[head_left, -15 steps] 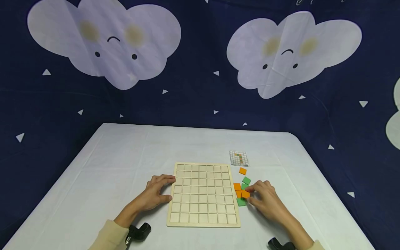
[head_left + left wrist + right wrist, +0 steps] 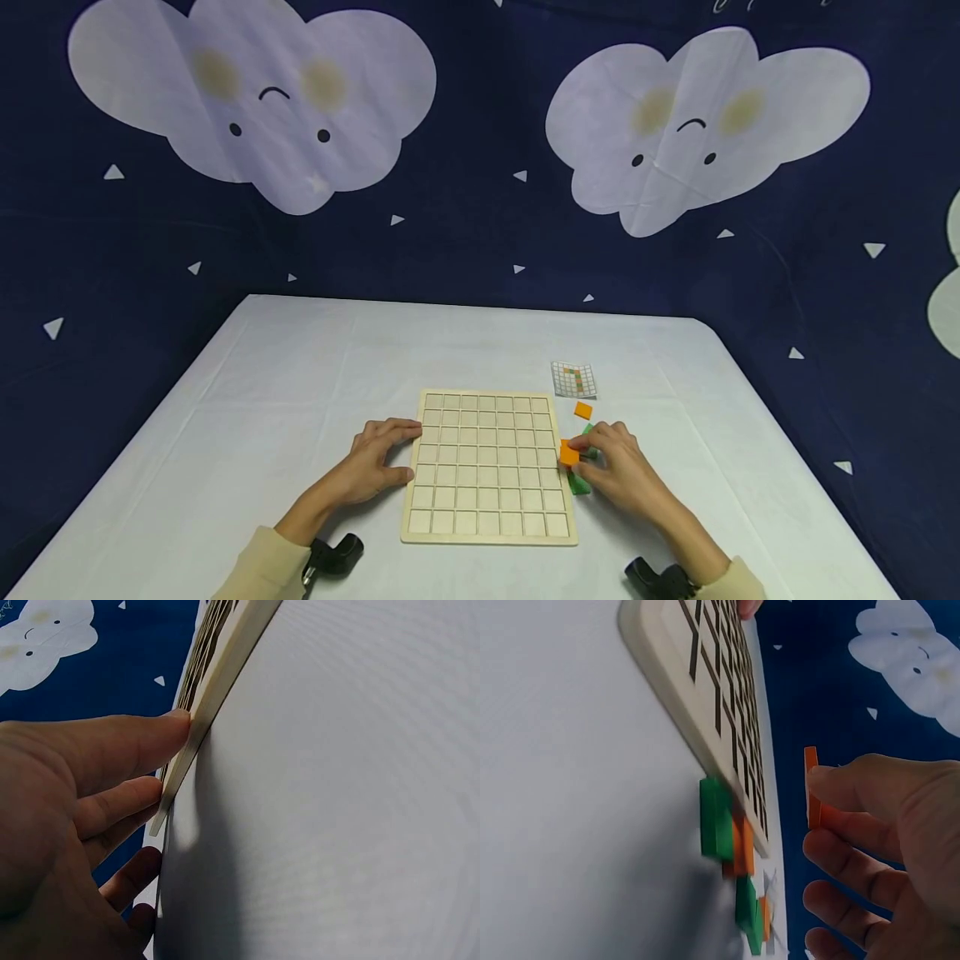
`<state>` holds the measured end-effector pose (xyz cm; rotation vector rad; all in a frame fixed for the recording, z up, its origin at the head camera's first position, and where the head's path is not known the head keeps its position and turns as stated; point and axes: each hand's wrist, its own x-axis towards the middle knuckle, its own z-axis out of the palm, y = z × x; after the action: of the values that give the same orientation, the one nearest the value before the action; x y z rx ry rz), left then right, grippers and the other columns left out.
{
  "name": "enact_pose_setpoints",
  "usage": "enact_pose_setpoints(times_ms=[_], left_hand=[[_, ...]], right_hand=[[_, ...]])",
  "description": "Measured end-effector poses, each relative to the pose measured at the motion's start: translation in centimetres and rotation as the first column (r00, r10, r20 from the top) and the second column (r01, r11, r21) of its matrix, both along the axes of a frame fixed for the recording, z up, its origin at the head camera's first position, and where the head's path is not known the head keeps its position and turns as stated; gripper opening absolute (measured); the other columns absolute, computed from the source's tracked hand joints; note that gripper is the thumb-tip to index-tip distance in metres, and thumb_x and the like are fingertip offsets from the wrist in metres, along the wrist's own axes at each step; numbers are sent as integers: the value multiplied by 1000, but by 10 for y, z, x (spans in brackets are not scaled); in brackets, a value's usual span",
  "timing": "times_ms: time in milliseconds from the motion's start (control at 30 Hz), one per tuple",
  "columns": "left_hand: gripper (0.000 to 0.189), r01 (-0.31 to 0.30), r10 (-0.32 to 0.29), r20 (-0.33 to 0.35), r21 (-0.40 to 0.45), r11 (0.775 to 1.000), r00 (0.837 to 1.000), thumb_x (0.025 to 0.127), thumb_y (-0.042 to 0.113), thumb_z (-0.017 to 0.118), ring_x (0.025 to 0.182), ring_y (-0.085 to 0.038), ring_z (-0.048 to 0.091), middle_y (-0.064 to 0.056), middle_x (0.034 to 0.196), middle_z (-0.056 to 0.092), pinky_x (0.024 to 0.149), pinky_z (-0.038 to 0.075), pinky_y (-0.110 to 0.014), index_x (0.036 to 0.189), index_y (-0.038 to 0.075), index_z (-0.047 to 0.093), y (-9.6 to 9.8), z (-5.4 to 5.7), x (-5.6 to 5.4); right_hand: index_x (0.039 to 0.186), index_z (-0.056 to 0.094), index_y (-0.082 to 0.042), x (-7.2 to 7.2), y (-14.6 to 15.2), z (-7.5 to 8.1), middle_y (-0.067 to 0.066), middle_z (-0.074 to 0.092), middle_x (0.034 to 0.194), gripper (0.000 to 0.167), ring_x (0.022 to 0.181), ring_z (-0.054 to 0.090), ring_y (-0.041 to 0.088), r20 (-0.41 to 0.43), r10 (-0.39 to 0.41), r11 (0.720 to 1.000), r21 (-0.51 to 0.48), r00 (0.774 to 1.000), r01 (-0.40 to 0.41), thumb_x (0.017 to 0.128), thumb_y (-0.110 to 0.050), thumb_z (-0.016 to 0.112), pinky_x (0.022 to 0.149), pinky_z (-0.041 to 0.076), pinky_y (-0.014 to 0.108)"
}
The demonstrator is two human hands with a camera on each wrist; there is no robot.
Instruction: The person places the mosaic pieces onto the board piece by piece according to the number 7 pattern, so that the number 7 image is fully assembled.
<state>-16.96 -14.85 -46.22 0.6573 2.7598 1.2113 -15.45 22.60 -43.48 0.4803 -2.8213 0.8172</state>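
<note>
A light wooden board (image 2: 476,546) marked into a grid of square recesses lies flat on the table. My left hand (image 2: 373,463) is at its left edge, thumb and fingertips touching the rim with fingers fairly straight. Between thumb and index finger, my right hand (image 2: 622,471) pinches an orange square tile (image 2: 811,776), held above the table just right of the board. Below that hand lie green tiles (image 2: 714,819) and an orange tile (image 2: 742,847), partly hidden by it in the head view. Another orange tile (image 2: 583,410) lies a little farther back.
Behind the loose tiles lies a small pattern card (image 2: 573,380) showing a grid with coloured squares. White cloth covers the table (image 2: 337,358). A dark blue curtain with cloud shapes (image 2: 705,125) hangs behind it.
My right hand has moved left and slightly back with the orange tile, bringing it close to the board's right edge. The left hand has stayed in place.
</note>
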Motion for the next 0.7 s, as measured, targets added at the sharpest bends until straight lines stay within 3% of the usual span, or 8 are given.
enact_pose_setpoints(times_ms=[433, 700], left_hand=[[56, -5, 5, 8, -5, 1000, 1000, 77, 13, 73, 123, -28, 36, -4, 140, 48, 98, 20, -50, 129, 8, 55, 0, 0, 0], [55, -10, 10, 2, -8, 1000, 1000, 77, 14, 74, 123, -28, 36, -4, 139, 49, 98, 20, -51, 129, 8, 56, 1, -1, 0]], right_hand=[[98, 71, -20, -10, -22, 5, -12, 59, 91, 23, 89, 40, 10, 31, 38, 998, -46, 999, -37, 76, -15, 75, 80, 32, 30], [98, 71, -17, -17, -34, 5, -3, 61, 90, 21, 89, 42, 14, 16, 96, 993, -66, 995, -95, 78, -13, 72, 81, 32, 32]])
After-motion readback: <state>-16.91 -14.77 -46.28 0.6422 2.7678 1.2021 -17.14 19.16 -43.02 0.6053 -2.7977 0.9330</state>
